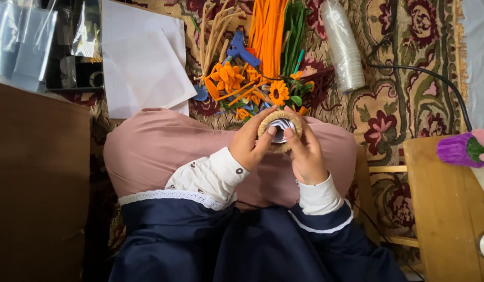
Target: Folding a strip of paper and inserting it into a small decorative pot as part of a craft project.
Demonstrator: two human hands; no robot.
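**Both hands pinching a small tan-wrapped cup above the lap**

Hands first: from where I watch, the left hand (249,142) and the right hand (306,151) meet at frame centre, each pinching the rim of a small cup (279,129) wrapped in tan fuzzy stem, thumbs pressed onto its edge. It sits just above the pink cushion (163,146) on the lap. I judge the wrapping well along: the tan coil runs all round the rim I can see, while the white-and-grey inside is bare; how far down the wall it goes is hidden by the fingers. Its mouth points up toward the camera, so its long axis runs roughly along my line of sight.

Further up the frame lie orange flowers (229,77) made of stems, a blue glue gun (241,50), bundles of orange stems (267,28), and a sleeve of stacked clear cups (344,47) at upper right, all on the patterned carpet (409,94).
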